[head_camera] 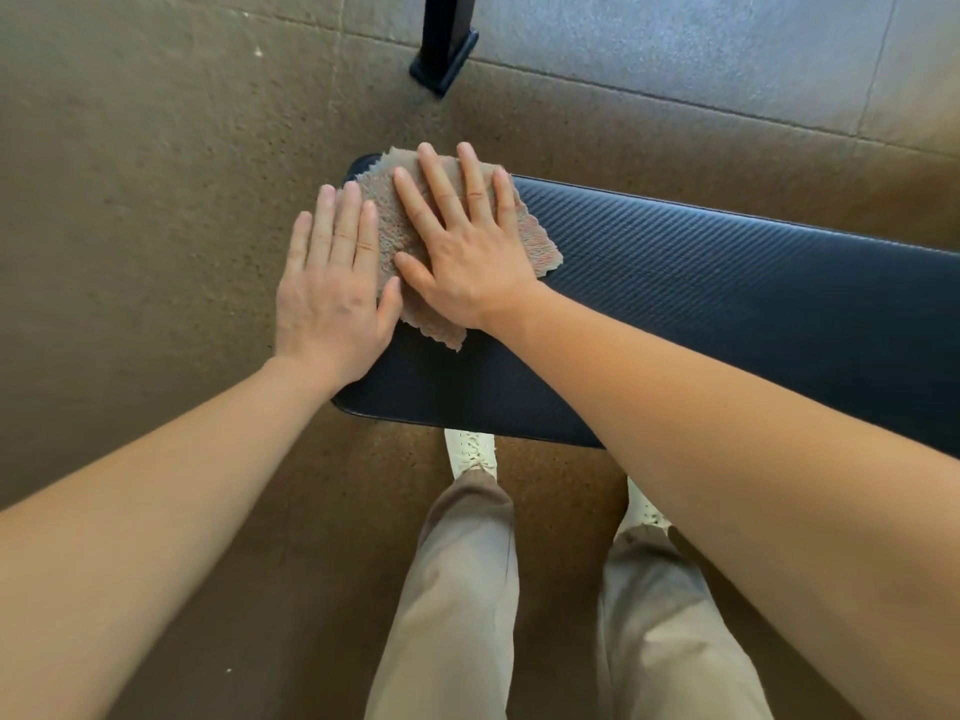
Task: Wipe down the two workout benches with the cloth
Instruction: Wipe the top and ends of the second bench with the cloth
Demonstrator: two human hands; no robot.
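Forearms (156, 511), both, reached forward. Right hand (467, 252) lay flat, fingers straight, gripping nothing, pressing cloth (540, 252) onto bench (727, 283) end. Left hand (332, 298) lay likewise flat at cloth's edge. Advised: even pressure, overlapping strokes along whole pad.

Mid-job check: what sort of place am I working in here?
Most likely a gym or workout room. There is a padded black workout bench with textured vinyl, speckled rubber-like floor tiles, and the foot of a black metal equipment post beyond it. The cloth lies on the bench's end.
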